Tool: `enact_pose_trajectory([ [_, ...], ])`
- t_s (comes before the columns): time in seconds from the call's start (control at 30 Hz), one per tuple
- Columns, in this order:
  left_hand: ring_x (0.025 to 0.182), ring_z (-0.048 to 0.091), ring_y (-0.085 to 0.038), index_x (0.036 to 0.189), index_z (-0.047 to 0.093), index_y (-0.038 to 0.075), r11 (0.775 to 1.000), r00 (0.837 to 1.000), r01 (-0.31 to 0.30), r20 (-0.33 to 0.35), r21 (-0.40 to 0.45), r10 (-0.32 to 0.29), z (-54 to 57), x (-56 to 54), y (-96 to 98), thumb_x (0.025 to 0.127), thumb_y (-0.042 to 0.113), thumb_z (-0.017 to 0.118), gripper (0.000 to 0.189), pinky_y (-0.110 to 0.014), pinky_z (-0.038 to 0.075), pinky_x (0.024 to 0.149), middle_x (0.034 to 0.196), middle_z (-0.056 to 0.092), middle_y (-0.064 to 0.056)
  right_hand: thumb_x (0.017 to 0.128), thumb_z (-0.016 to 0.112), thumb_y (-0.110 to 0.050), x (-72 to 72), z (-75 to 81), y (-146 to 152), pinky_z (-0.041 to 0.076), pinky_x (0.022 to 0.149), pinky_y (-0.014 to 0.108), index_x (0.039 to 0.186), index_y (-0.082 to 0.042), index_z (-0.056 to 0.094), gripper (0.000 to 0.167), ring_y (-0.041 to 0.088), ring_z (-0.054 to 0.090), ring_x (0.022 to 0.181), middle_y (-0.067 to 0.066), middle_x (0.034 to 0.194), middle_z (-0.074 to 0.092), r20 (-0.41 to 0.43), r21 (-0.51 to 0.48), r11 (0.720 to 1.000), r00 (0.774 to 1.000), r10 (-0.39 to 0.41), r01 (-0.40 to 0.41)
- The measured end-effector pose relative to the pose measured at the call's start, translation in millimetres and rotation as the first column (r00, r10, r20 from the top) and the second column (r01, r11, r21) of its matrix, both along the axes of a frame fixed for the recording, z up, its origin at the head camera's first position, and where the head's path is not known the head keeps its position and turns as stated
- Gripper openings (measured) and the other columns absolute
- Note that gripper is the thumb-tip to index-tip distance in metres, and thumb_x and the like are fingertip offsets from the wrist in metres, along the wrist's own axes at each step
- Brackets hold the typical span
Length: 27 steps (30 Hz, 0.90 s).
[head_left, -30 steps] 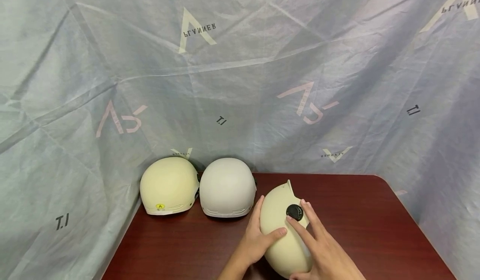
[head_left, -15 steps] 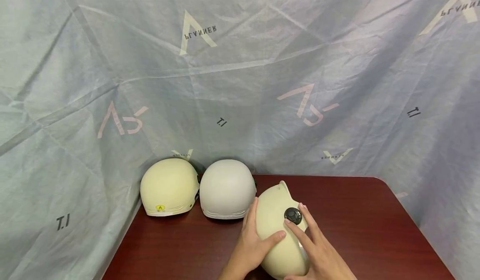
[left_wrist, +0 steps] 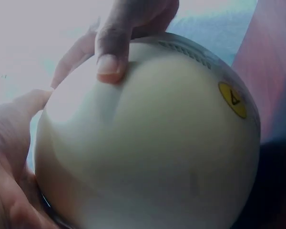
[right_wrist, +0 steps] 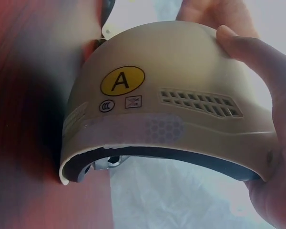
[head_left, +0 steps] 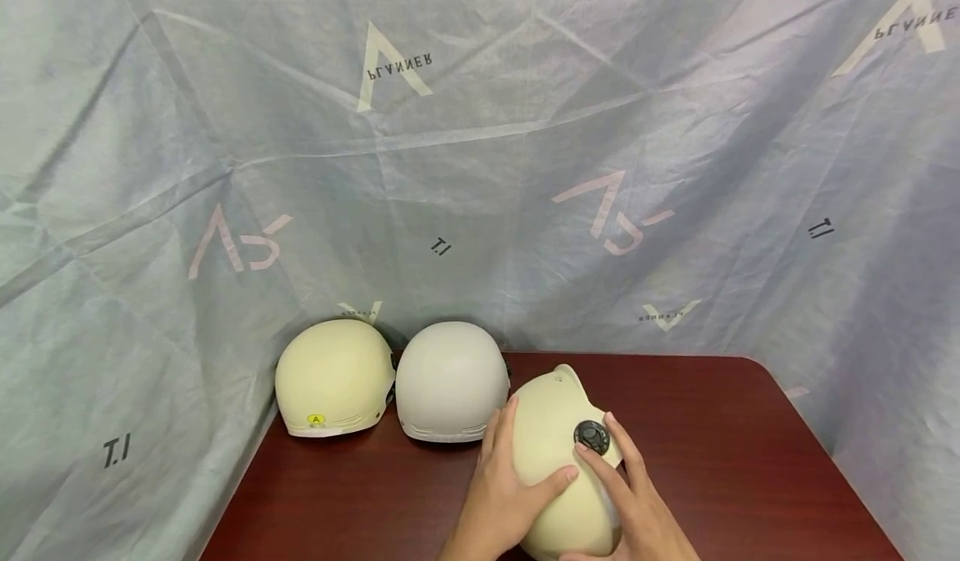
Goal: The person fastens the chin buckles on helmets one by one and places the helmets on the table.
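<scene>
A cream helmet [head_left: 555, 444] is tipped on its side between both hands near the table's front. My left hand [head_left: 498, 494] grips its left side, fingers around the far side and thumb across the shell. My right hand [head_left: 637, 503] holds the other side, with fingertips by the round black disc [head_left: 592, 437] on the shell. In the right wrist view, the helmet's lower edge shows a yellow "A" sticker [right_wrist: 122, 80] and a slotted vent [right_wrist: 200, 102]. The thumb of that hand is partly hidden in the head view.
A yellowish helmet [head_left: 333, 378] and a pale grey helmet [head_left: 452, 382] stand side by side at the back left of the dark red table [head_left: 720, 461]. A grey printed cloth [head_left: 480, 169] hangs behind and around the table.
Both hands have shifted the cream helmet slightly left and turned it a little, so its black disc faces up more. The two helmets at the back stay put.
</scene>
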<state>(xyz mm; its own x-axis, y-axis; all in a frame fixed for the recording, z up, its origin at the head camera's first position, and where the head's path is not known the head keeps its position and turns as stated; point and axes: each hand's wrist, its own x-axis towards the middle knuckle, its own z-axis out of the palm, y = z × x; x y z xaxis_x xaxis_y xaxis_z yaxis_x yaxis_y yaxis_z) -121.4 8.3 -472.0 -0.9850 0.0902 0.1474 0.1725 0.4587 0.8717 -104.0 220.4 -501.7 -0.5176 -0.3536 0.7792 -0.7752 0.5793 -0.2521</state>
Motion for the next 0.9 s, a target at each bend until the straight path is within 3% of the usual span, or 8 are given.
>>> enact_pose_trajectory([
  [0.13,0.152,0.043,-0.044,0.168,0.025,0.036,0.998,0.999,-0.018,-0.035,-0.062,0.016,6.4,2.7,2.3,0.079,0.075,0.078,0.111,-0.067,0.050,0.102,0.170,0.034,-0.011,0.073,0.084,-0.075,-0.2,-3.4,0,0.031,0.115,0.008,0.141,0.006,0.059,0.109,0.015,0.036,0.156,0.043,0.156,0.034,-0.023,-0.054,0.999,1.000,0.003,-0.004],
  [0.33,0.145,0.049,-0.043,0.168,0.027,0.033,0.988,0.998,-0.035,-0.049,-0.153,0.028,17.5,1.0,6.5,0.078,0.079,0.075,0.113,-0.066,0.054,0.094,0.169,0.035,-0.013,0.067,0.089,-0.072,-0.7,-7.9,-2,0.029,0.122,0.014,0.140,0.010,0.058,0.114,0.022,0.036,0.156,0.047,0.156,0.031,-0.034,-0.140,0.990,0.999,-0.003,-0.002],
  [0.67,0.150,0.044,-0.045,0.167,0.032,0.028,0.975,0.999,0.007,-0.041,-0.222,-0.017,28.7,-11.4,18.6,0.078,0.082,0.073,0.112,-0.070,0.051,0.099,0.168,0.036,-0.020,0.058,0.100,-0.061,8.3,-11.6,0,0.026,0.117,0.010,0.145,0.006,0.057,0.118,0.022,0.025,0.161,0.039,0.166,0.023,0.121,-0.244,0.965,0.990,-0.069,0.097],
  [0.8,0.152,0.044,-0.043,0.166,0.034,0.028,0.970,0.998,-0.001,-0.064,-0.242,-0.015,27.4,-13.5,17.9,0.078,0.084,0.071,0.111,-0.072,0.048,0.102,0.169,0.038,-0.017,0.053,0.105,-0.052,12.6,-11.0,-3,0.026,0.113,0.007,0.148,0.002,0.056,0.120,0.016,0.026,0.161,0.033,0.169,0.022,0.176,-0.260,0.954,0.979,-0.103,0.147],
  [0.9,0.152,0.045,-0.037,0.166,0.035,0.028,0.972,0.995,-0.013,-0.098,-0.235,-0.011,23.2,-13.7,16.2,0.080,0.084,0.069,0.108,-0.072,0.047,0.104,0.169,0.041,-0.010,0.053,0.105,-0.052,14.0,-9.8,-4,0.026,0.113,0.007,0.148,0.002,0.057,0.119,0.015,0.027,0.160,0.034,0.168,0.023,0.171,-0.256,0.953,0.978,-0.122,0.164],
])
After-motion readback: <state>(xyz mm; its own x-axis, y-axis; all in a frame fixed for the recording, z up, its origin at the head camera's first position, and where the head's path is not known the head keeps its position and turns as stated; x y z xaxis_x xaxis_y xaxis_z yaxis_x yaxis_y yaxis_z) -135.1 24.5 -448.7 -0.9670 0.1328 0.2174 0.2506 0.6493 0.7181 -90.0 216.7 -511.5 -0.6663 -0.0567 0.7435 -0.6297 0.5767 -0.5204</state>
